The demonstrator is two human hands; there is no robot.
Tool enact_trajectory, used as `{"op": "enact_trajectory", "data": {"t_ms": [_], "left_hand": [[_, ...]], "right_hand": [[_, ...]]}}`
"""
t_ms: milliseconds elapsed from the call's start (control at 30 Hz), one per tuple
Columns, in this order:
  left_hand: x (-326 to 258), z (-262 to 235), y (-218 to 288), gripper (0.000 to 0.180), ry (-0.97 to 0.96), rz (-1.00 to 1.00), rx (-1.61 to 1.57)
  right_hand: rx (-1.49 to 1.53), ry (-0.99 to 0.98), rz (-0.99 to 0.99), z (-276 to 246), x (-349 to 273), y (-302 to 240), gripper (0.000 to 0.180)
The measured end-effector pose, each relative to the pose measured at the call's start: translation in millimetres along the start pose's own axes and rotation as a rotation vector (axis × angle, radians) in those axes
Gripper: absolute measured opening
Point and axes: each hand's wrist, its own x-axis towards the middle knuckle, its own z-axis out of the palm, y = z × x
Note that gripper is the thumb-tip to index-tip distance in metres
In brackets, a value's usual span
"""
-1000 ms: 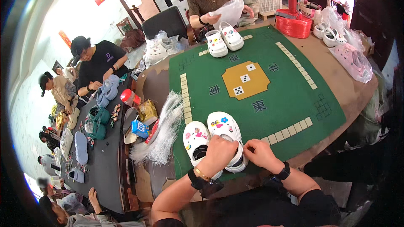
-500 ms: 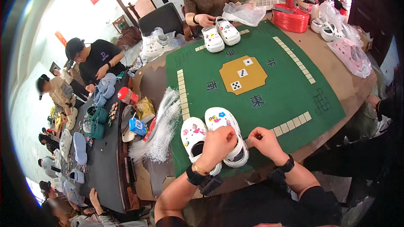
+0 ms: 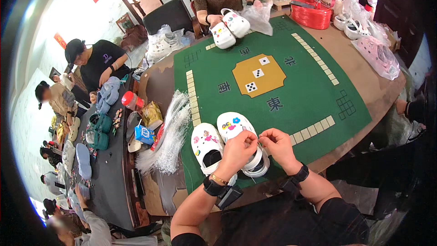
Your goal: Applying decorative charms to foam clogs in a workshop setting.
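Observation:
A pair of white clogs with colourful charms stands on the green mat point(image 3: 314, 105) just in front of me: the left clog point(image 3: 205, 142) and the right clog point(image 3: 231, 125). Above the right clog's opening, my left hand point(image 3: 237, 151) pinches its thumb and fingertips together. Close beside it, my right hand point(image 3: 280, 148) is also pinched, fingertips almost meeting those of the left. Whatever lies between the fingers is too small to make out. My hands and wrist hide part of both clogs' heel ends.
Left of the mat lies a bundle of clear plastic strands point(image 3: 166, 139), near a blue packet point(image 3: 144, 134) and a red-lidded jar point(image 3: 132, 101). Across the table a person holds another white clog pair point(image 3: 230, 29) and a plastic bag point(image 3: 259, 18). Red twine point(image 3: 311, 16) sits far right.
My right hand has moved left, bringing its fingertips close to my left hand's. Across the table, the person has lifted the other clogs and drawn them closer, with the bag beside them.

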Motion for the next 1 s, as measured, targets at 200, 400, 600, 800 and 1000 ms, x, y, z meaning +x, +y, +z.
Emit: {"op": "enact_trajectory", "data": {"t_ms": [200, 400, 600, 800, 1000], "left_hand": [[-1.8, -0.1, 1.9, 0.016, -0.004, 0.007, 0.000], [-3.0, 2.7, -5.1, 0.016, 0.014, 0.056, -0.016], [-3.8, 1.4, -3.1, 0.016, 0.010, 0.100, 0.048], [-4.3, 2.0, -7.9, 0.017, 0.017, 0.139, 0.065], [-6.1, 0.1, -1.7, 0.017, 0.002, 0.141, 0.089]], "right_hand": [[-0.128, -0.019, -0.083, -2.0, -2.4, -5.8, 0.012], [-0.180, -0.045, -0.190, -5.2, -1.7, -12.7, 0.010], [-0.261, -0.091, -0.206, -7.1, 0.5, -17.8, 0.010], [-0.331, -0.112, -0.219, -6.2, -0.8, -20.5, 0.009], [-0.345, -0.070, -0.223, -10.2, 1.3, -19.7, 0.009]]}}
